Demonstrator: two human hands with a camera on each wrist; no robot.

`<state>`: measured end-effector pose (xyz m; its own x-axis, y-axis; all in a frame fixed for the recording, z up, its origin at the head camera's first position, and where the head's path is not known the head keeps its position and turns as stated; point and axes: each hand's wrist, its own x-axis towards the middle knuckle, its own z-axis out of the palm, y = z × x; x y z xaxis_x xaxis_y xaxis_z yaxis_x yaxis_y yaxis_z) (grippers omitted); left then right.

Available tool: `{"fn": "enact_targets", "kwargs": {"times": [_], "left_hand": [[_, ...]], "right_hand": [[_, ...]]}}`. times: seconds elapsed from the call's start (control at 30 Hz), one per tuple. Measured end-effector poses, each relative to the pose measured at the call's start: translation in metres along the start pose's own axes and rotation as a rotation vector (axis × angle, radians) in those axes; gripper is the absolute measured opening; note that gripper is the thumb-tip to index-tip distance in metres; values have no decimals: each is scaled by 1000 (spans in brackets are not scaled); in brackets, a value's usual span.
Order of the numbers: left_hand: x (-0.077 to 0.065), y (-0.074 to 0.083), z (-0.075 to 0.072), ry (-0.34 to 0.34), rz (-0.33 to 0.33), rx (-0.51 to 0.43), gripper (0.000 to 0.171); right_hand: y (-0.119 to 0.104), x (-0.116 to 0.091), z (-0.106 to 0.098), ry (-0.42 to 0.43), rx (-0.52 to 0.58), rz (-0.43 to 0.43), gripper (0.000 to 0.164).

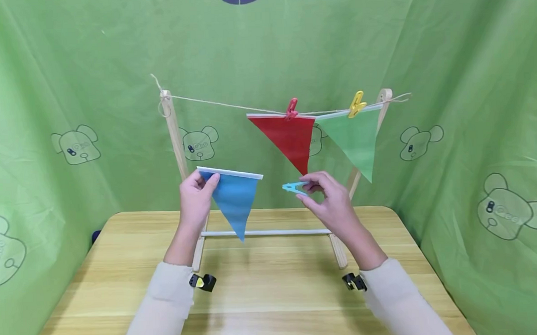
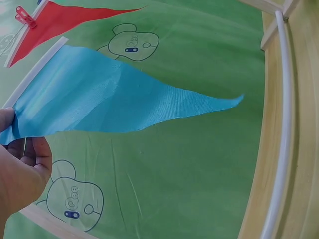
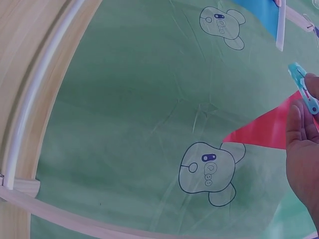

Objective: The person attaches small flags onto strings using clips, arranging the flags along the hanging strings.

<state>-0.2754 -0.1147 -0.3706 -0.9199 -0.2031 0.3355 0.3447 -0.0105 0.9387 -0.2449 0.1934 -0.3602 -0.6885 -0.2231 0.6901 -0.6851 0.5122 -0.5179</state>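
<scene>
My left hand (image 1: 195,198) pinches a blue triangular pennant (image 1: 235,194) by its left top corner, thumb in front. The pennant hangs point down below the string, its white top strip (image 1: 251,176) sloping slightly to the right. In my right hand (image 1: 330,200) a light-blue clothespin (image 1: 292,187) is pinched between thumb and fingers, its nose toward the pennant. Above, a red pennant (image 1: 291,136) hangs on the string (image 1: 221,104) from a red clothespin (image 1: 291,109). To its right a green pennant (image 1: 357,138) hangs from a yellow clothespin (image 1: 357,104).
The string runs between two wooden posts (image 1: 173,126) of a stand, joined low by a white rod (image 1: 271,233). The stand is on a wooden table (image 1: 274,292). Behind and at both sides hangs a green curtain (image 1: 111,59) with printed bear heads.
</scene>
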Motion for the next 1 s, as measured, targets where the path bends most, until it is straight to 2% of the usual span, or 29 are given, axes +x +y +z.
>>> {"fn": "enact_targets", "kwargs": {"times": [0.5,0.83,1.0], "left_hand": [[11,12,0,18,16,-10,21],[19,22,0,26,7,-69,20],[23,26,-1,36,-4,-107,18]], "right_hand": [[-8,21,-11,-2,-33,-25,37],[-17,37,-15,-6,-50,-31,36],[-24,47,-17,-16,-64,-62,36]]}}
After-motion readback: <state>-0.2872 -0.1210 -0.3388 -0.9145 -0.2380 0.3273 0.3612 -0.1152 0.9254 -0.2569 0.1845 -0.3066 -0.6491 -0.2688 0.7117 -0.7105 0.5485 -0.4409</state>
